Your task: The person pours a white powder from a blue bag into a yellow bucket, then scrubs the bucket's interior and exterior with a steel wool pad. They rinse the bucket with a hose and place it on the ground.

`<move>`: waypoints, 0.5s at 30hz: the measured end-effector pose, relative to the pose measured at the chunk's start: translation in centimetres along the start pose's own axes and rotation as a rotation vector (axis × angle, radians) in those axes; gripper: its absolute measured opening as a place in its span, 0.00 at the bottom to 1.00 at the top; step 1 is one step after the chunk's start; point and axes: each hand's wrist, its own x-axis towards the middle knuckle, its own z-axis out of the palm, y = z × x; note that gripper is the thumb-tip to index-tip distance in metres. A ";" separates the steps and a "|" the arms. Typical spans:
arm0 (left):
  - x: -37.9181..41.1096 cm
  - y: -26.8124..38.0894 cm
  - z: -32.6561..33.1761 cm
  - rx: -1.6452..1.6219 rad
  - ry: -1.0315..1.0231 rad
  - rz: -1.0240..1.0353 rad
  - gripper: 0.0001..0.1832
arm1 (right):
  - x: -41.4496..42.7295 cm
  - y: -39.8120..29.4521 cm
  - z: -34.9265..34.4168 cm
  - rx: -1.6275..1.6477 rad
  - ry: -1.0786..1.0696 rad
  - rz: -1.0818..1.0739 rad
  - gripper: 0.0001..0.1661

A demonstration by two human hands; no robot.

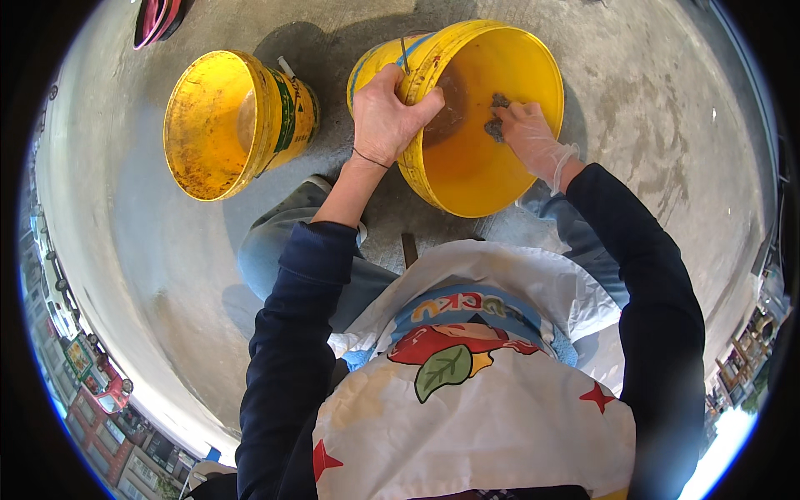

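Observation:
A large yellow plastic bucket [494,181] lies tilted with its mouth towards me, brownish liquid pooled inside. My left hand [390,115], bare with a thin dark band at the wrist, grips the left side of its rim. Inside the mouth, my right hand [528,134], in a clear disposable glove, holds a grey metal scouring pad [495,128] against or close to the inner wall. To the left stands a second yellow bucket [275,119], tilted, its inside stained brown and dark.
Concrete floor [637,137] with damp patches surrounds the buckets. A pink and black item [156,22] lies at the upper left. My knees and a white printed apron [487,425] are below the large bucket. Parked vehicles show at the far left edge.

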 end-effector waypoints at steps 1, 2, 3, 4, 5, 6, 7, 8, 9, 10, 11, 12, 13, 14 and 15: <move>0.0 -0.3 -0.3 -0.040 -0.003 -0.072 0.21 | 0.1 -0.9 -0.4 -0.001 -0.097 0.035 0.13; 0.0 -1.1 -0.8 -0.082 -0.006 -0.144 0.21 | 0.3 -2.7 -0.4 -0.003 -0.194 0.072 0.13; 0.4 -1.5 -1.0 -0.124 0.006 -0.216 0.21 | 1.2 -4.6 -1.2 -0.014 -0.284 0.099 0.14; 0.4 -1.5 -1.3 -0.134 0.004 -0.261 0.22 | 2.2 -7.9 -3.0 0.261 -0.286 0.116 0.13; 0.2 -1.8 -1.1 -0.072 0.010 -0.224 0.22 | 3.7 -10.4 -4.7 0.534 -0.278 0.130 0.14; 0.3 -1.3 -0.7 -0.065 0.005 -0.174 0.23 | 5.3 -10.8 -3.1 0.696 -0.075 -0.039 0.14; 0.3 -1.2 -0.6 -0.060 0.006 -0.127 0.23 | 6.9 -11.0 -3.3 0.842 0.127 -0.220 0.15; 0.5 -1.4 -0.8 -0.063 -0.018 -0.136 0.23 | 6.8 -10.4 -3.7 1.155 0.112 -0.046 0.15; 0.5 -1.9 -1.3 -0.079 -0.031 -0.165 0.23 | 6.2 -10.5 -7.6 1.461 0.072 0.123 0.16; 0.6 -1.8 -1.7 -0.105 -0.046 -0.187 0.23 | 5.5 -10.2 -10.1 1.751 0.031 0.313 0.16; 0.8 -1.7 -2.0 -0.131 -0.057 -0.205 0.22 | 4.9 -8.9 -9.9 1.488 0.051 0.339 0.15; 0.9 -1.5 -1.7 -0.141 -0.067 -0.210 0.23 | 4.1 -7.0 -9.8 1.218 0.068 0.367 0.14; 0.6 -1.7 -1.6 -0.087 -0.045 -0.173 0.23 | 3.7 -6.0 -11.2 1.098 0.197 0.428 0.13; 0.7 -1.8 -1.5 -0.085 -0.023 -0.164 0.23 | 3.5 -4.9 -13.1 0.977 0.326 0.478 0.12; 0.8 -1.2 -0.9 -0.100 -0.019 -0.146 0.23 | 3.1 -3.0 -14.3 0.919 0.481 0.504 0.10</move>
